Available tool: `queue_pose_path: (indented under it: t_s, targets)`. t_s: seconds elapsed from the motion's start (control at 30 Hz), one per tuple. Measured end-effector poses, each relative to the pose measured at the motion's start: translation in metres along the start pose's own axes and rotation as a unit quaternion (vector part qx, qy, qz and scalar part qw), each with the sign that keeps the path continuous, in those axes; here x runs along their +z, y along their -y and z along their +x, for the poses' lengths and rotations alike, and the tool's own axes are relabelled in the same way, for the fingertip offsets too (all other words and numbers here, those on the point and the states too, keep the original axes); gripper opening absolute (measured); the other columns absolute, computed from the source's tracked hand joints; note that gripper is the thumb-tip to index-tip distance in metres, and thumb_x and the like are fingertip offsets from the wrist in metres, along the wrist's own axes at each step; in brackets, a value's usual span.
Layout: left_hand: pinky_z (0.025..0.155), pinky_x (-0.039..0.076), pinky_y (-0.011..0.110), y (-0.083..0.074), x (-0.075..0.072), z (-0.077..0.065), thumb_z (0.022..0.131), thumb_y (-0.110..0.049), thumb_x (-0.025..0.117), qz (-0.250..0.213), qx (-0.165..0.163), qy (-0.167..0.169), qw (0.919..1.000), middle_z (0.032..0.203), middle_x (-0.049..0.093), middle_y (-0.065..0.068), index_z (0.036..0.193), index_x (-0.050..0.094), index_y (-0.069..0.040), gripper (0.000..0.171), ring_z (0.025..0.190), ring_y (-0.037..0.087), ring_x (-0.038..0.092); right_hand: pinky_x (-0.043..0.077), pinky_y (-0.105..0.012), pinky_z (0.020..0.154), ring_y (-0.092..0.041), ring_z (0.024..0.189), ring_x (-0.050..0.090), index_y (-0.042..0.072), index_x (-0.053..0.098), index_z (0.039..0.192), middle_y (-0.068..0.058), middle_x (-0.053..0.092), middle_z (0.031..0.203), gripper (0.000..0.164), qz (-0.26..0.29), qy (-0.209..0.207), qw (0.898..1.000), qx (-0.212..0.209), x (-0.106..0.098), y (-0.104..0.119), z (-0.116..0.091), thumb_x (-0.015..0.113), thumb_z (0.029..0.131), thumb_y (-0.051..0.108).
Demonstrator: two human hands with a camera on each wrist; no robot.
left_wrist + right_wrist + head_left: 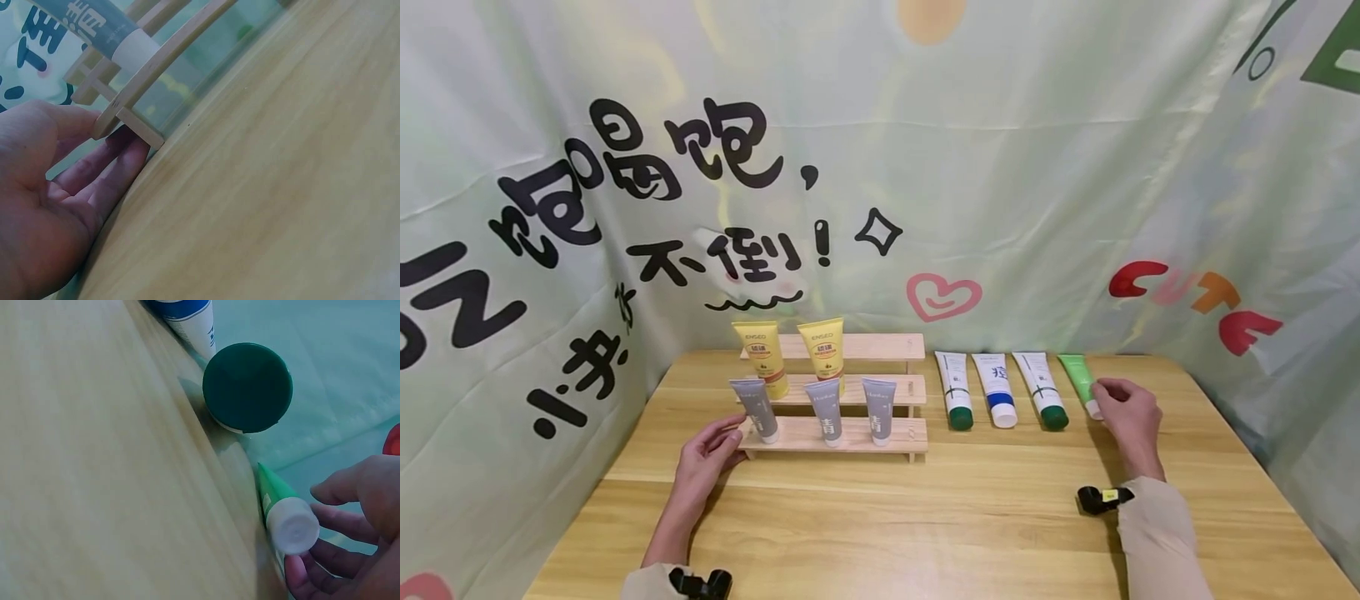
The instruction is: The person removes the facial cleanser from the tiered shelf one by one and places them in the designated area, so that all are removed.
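A stepped wooden rack [850, 447] carries two yellow tubes [822, 350] and three small grey tubes [880, 410], all upright and leaning. My left hand [707, 458] grips the left end of its lowest step; in the left wrist view the thumb meets the board's end and the fingers reach in by the leg. Lying to the right of the rack is a row of tubes, with a small green tube [1077, 379] with a white cap at its far right end. My right hand [1131, 417] is beside that tube, fingers touching its cap side and thumb apart from it.
In the row lie two white tubes with green caps [959, 418] and, between them, a white tube with a blue band [997, 392]. A printed cloth [1037, 167] hangs behind the wooden table [962, 525].
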State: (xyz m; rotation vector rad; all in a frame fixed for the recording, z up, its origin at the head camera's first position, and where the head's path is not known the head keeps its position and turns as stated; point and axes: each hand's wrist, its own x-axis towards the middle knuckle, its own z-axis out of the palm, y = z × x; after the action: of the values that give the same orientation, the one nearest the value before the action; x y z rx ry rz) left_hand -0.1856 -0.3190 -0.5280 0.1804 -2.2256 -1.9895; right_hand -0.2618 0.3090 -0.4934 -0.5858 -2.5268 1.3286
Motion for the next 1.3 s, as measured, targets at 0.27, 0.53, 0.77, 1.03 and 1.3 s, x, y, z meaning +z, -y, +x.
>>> queue_pose_path:
  t_s: [0.27, 0.53, 0.77, 1.03, 1.3]
  targets:
    - [0.084, 0.062, 0.028, -0.002, 0.002, 0.0, 0.104, -0.017, 0.064, -0.003, -0.009, -0.007, 0.9999, 0.125, 0.067, 0.011, 0.14, 0.056, 0.004, 0.043, 0.097, 0.006, 0.067, 0.044, -0.017, 0.072, -0.017, 0.104, 0.057, 0.004, 0.065, 0.134, -0.019, 0.063, 0.132, 0.046, 0.016, -0.031, 0.999, -0.005, -0.004, 0.018, -0.002, 0.059, 0.103, 0.037]
    - [0.085, 0.062, 0.028, -0.001, 0.004, 0.001, 0.104, -0.019, 0.064, 0.005, -0.016, -0.005, 0.9998, 0.119, 0.068, 0.001, 0.14, 0.057, 0.002, 0.043, 0.098, 0.007, 0.067, 0.043, -0.016, 0.077, -0.003, 0.095, 0.055, 0.004, 0.069, 0.129, -0.015, 0.067, 0.124, 0.038, 0.033, -0.05, 0.995, -0.084, 0.002, 0.04, -0.015, 0.063, 0.102, 0.031]
    - [0.087, 0.061, 0.028, 0.0, 0.002, -0.001, 0.105, -0.021, 0.063, 0.011, -0.02, -0.002, 0.9997, 0.122, 0.066, 0.001, 0.142, 0.056, 0.001, 0.044, 0.1, 0.008, 0.065, 0.045, -0.009, 0.081, -0.004, 0.101, 0.058, 0.004, 0.067, 0.13, -0.014, 0.068, 0.126, 0.035, 0.063, -0.026, 0.986, -0.149, 0.014, 0.058, -0.027, 0.063, 0.102, 0.025]
    - [0.085, 0.062, 0.027, 0.0, 0.0, -0.003, 0.104, -0.022, 0.064, 0.009, -0.011, -0.002, 0.9999, 0.116, 0.068, -0.005, 0.141, 0.056, 0.003, 0.046, 0.099, 0.006, 0.067, 0.045, -0.012, 0.084, -0.027, 0.113, 0.06, 0.002, 0.063, 0.133, -0.016, 0.066, 0.129, 0.036, 0.068, 0.003, 0.98, -0.185, 0.03, 0.071, -0.041, 0.061, 0.104, 0.023]
    - [0.084, 0.062, 0.026, 0.001, -0.003, -0.005, 0.104, -0.024, 0.064, 0.008, -0.008, 0.002, 0.9999, 0.116, 0.068, -0.007, 0.142, 0.054, 0.004, 0.049, 0.098, 0.005, 0.067, 0.047, -0.01, 0.08, -0.016, 0.106, 0.062, 0.003, 0.065, 0.128, -0.016, 0.067, 0.123, 0.03, 0.094, 0.04, 0.97, -0.222, 0.05, 0.08, -0.053, 0.066, 0.101, 0.014]
